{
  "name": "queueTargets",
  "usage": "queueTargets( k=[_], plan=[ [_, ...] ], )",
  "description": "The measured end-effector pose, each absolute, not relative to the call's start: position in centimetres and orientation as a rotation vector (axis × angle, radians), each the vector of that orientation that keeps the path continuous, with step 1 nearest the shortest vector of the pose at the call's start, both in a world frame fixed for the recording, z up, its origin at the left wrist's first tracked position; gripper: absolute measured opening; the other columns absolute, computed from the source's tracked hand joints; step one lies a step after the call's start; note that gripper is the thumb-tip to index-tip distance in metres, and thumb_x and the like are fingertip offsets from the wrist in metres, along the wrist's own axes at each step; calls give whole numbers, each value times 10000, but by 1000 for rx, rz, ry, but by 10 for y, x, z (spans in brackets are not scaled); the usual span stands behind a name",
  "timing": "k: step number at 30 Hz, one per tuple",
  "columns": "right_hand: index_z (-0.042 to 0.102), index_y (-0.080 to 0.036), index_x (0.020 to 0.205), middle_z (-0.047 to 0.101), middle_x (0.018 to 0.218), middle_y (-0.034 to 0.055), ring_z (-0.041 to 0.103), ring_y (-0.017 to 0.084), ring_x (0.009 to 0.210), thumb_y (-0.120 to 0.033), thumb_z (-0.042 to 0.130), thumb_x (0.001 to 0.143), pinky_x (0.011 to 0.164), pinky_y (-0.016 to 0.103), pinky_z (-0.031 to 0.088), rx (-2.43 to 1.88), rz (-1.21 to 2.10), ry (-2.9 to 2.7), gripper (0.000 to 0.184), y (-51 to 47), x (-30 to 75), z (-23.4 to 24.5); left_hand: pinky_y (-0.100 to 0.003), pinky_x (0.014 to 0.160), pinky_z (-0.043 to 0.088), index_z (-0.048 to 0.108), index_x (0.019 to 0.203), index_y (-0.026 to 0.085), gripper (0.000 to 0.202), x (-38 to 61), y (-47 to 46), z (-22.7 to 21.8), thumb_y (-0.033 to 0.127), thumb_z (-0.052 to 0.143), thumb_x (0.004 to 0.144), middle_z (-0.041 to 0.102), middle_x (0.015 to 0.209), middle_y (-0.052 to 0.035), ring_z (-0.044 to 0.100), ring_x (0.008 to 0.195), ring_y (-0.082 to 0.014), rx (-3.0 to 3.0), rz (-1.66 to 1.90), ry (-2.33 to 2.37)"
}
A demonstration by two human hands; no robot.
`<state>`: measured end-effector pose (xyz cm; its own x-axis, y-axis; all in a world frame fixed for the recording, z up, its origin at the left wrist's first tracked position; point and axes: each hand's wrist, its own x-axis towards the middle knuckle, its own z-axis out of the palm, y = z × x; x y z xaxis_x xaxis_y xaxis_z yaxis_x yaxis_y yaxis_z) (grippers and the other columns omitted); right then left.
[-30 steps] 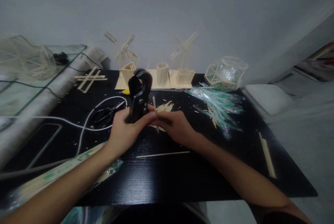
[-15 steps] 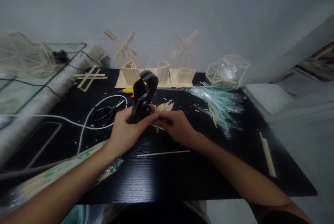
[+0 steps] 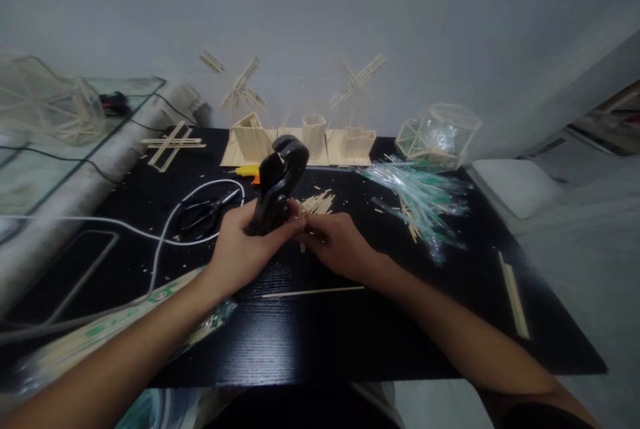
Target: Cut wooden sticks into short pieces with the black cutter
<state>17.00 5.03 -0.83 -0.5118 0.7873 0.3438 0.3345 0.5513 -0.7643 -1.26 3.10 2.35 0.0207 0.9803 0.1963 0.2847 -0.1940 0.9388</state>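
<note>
My left hand (image 3: 245,242) is closed round a black cutter (image 3: 280,179) with a hooked jaw, its head pointing up and away from me. The fingertips of my right hand (image 3: 337,242) pinch a short wooden stick (image 3: 303,213) that stands roughly upright where both hands meet. My left thumb touches it too. Just beyond the hands lies a loose pile of cut wooden sticks (image 3: 319,202). Nearer to me, one long thin stick (image 3: 313,292) lies crosswise on the black table (image 3: 340,342).
Stick-built pots (image 3: 314,139) and windmill shapes (image 3: 243,86) stand along the wall. To the right are plastic wrappers (image 3: 425,199) and a geometric stick frame (image 3: 440,136). On the left lie scissors (image 3: 207,216), a white cable (image 3: 160,249) and a bagged stick bundle (image 3: 115,322).
Both hands stay together, with the cutter and short stick shifted very slightly to the right. The view has tilted a little; nothing has been let go.
</note>
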Motion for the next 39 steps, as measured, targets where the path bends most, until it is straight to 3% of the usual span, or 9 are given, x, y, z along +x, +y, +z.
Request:
queueTargets(
  k=[11,20,25,32,34,39],
  plan=[
    [775,-125,914,675,674,-14,557,93,606,-138,670,925,626,182,397,-980,891,-2152,106,50,171,-10,-321,862,590,740,858,209,131,-14,31,26,292,798,774,765,886,1,724,852,-186,1537,1174,1267],
    [783,-140,988,733,725,16,616,109,610,-144,661,940,651,200,425,-1028,861,-2186,132,48,170,-9,-393,899,587,720,865,208,163,-13,31,31,329,786,778,769,912,-29,728,880,-223,1548,1140,1294],
    [779,-168,1007,759,771,15,640,111,620,-161,636,962,664,204,438,-1020,878,-2213,151,47,170,-9,-382,888,588,729,865,210,165,-15,31,30,343,784,785,774,922,-26,731,874,-220,1610,1108,1287],
    [784,-147,988,796,859,55,732,155,751,-188,640,969,724,225,486,-1054,896,-2194,151,46,168,-10,-339,857,557,723,995,237,256,-42,32,40,464,665,892,765,932,-18,714,895,-225,1870,1030,1398],
    [784,-152,991,803,875,58,747,166,775,-197,640,973,743,240,503,-1056,891,-2187,152,47,167,-10,-345,832,545,697,1064,235,296,-56,33,45,479,604,924,756,993,-39,703,911,-237,2052,908,1471],
    [782,-156,969,810,911,64,749,166,764,-197,639,975,737,247,507,-1050,862,-2189,149,48,166,-13,-431,948,509,570,1309,200,432,-77,26,53,444,518,955,683,1216,-122,663,1071,-293,2426,573,1557]
  ],
)
